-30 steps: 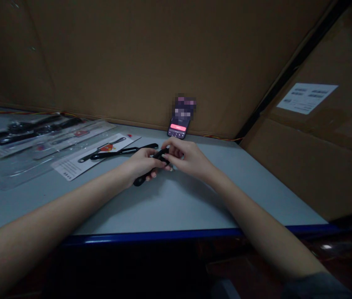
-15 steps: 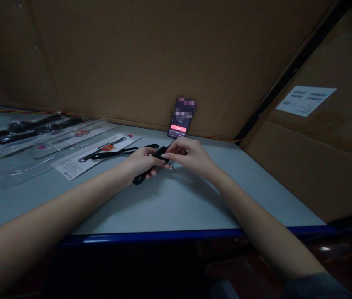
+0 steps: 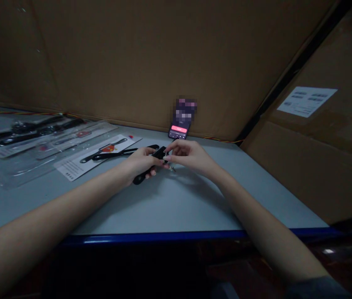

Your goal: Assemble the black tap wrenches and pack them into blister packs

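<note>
My left hand (image 3: pixel 145 164) is wrapped round a black handle (image 3: pixel 139 178), which lies slantwise with its lower end toward me. At the handle's upper end, my right hand (image 3: pixel 185 153) has thumb and forefinger pinched together; whatever small part is between them cannot be made out. Just below the fingertips, a small shiny metal piece (image 3: pixel 172 168), like a screw, shows near the left fingers. Behind my left hand, a slim black looped strip (image 3: pixel 113 155) rests across a printed card (image 3: pixel 79 164) that pictures a black-handled tool with a red part.
A phone (image 3: pixel 179 128) with a lit screen leans against the cardboard wall (image 3: pixel 116 62). Clear plastic packaging (image 3: pixel 23 166) and black handles in wrapping (image 3: pixel 39 133) cover the table's left side. A labelled carton (image 3: pixel 313 153) stands at right. The table's blue edge (image 3: pixel 151 238) runs in front.
The right fingertips have shifted slightly at the handle's upper end, and the small metal piece shows a little more plainly. The left hand keeps its grip. The view has moved very slightly.
</note>
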Motion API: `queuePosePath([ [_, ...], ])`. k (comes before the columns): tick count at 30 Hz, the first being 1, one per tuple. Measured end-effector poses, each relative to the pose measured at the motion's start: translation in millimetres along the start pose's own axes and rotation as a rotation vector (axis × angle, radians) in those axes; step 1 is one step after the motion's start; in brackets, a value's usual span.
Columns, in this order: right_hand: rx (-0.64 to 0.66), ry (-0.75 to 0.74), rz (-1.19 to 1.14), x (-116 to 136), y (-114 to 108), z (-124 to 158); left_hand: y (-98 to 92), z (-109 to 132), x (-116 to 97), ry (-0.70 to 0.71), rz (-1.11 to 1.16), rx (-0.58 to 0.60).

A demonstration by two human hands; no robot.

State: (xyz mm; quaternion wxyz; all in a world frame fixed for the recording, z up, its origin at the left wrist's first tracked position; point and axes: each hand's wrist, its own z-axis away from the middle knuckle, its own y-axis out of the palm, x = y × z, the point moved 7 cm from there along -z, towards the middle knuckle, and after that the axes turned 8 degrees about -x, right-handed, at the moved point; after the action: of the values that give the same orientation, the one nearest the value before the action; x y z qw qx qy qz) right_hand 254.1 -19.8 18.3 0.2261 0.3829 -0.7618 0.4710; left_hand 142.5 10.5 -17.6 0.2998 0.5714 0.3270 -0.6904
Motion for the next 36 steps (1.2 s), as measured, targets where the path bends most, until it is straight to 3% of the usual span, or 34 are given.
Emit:
queuePosePath([
  [8,-0.072,-0.261,0.381,17.8,0.8,3.1,3.0,3.2,-0.2,-0.016,-0.045,-0.002],
  [13,-0.053,-0.108,0.312,6.6,3.5,2.1,4.7,5.9,-2.5,-0.018,-0.072,-0.005],
  [16,-0.089,-0.083,0.219,6.2,-7.5,1.2,1.5,5.1,-2.9,-0.037,-0.037,-0.033],
  [18,-0.085,-0.179,0.221,14.2,-14.7,1.4,-0.4,4.1,-2.9,-0.04,-0.009,-0.034],
  [21,0.044,-0.359,0.269,26.3,-13.3,4.4,-0.8,3.3,-4.3,-0.013,0.004,-0.007],
  [25,0.063,-0.454,0.388,28.9,-8.7,5.0,-0.3,4.4,-2.8,-0.032,-0.021,-0.012],
  [32,-0.018,-0.305,0.592,18.8,3.7,3.0,3.1,5.6,-3.8,-0.017,-0.08,-0.024],
  [36,-0.037,-0.33,0.722,23.4,14.5,6.9,0.1,3.7,-2.4,-0.035,-0.12,-0.084],
])
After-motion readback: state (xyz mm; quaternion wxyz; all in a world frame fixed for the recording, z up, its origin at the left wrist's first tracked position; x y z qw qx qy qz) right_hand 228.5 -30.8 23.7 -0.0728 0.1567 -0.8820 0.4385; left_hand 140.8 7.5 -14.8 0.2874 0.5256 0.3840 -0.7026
